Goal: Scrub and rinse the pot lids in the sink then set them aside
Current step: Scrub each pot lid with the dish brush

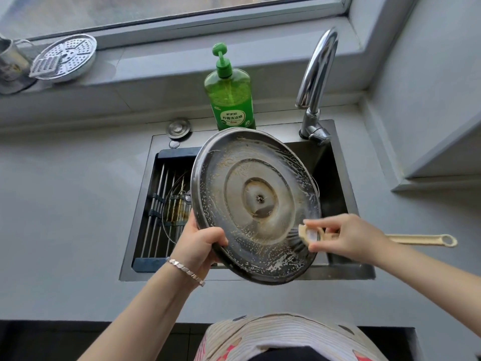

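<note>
Suds streak the whole inner face of the steel lid (256, 204), so we judge ourselves to be in the middle of the scrubbing step on this one, with nothing yet rinsed. We hold it tilted above the sink (338, 272), its underside turned up towards us. Our left hand (200, 246) is clamped on the lower-left rim, thumb over the edge and the other fingers behind it. Our right hand (348, 237) pinches the brush (311, 234) close to its head, and the bristles press on the lid's lower-right band while the long handle sticks out to the right. Brownish residue shows around the centre and along the upper rim, so more scrubbing looks necessary. No water comes from the faucet (317, 74), which means the rinse is ahead of us. A glass lid (174, 204) lies on the rack (156, 204) in the left of the sink, partly hidden by the steel one. We cannot tell whether it is washed. No lid appears to be set aside.
</note>
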### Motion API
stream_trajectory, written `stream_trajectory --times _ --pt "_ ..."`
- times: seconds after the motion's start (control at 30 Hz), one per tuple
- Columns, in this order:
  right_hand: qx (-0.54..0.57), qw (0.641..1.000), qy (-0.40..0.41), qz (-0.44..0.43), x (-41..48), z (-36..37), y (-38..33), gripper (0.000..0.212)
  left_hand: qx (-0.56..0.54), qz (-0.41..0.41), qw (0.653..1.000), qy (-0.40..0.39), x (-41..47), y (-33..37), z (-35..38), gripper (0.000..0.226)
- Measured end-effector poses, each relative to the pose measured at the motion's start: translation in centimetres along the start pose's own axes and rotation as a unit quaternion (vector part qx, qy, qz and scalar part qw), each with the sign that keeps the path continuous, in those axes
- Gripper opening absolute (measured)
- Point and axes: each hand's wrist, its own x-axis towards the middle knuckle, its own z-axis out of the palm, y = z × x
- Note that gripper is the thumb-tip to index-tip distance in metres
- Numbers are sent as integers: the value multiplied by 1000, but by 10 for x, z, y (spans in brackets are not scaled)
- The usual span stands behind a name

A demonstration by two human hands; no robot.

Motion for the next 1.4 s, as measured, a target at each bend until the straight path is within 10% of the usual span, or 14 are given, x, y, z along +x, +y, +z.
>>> stream_trajectory --times 0.33,0.53,0.87,1.4 --pt "-221 961 163 17 59 -51 19 55 55 -63 995 -47 2 -3 7 54" --pt "-105 984 40 141 31 -5 52 55 80 -42 996 16 22 11 16 50" --pt "237 936 180 189 36 -8 53 49 211 -7 976 46 99 -8 64 29" --pt "309 922 170 156 57 -18 25 47 138 -156 967 145 178 -70 68 30"
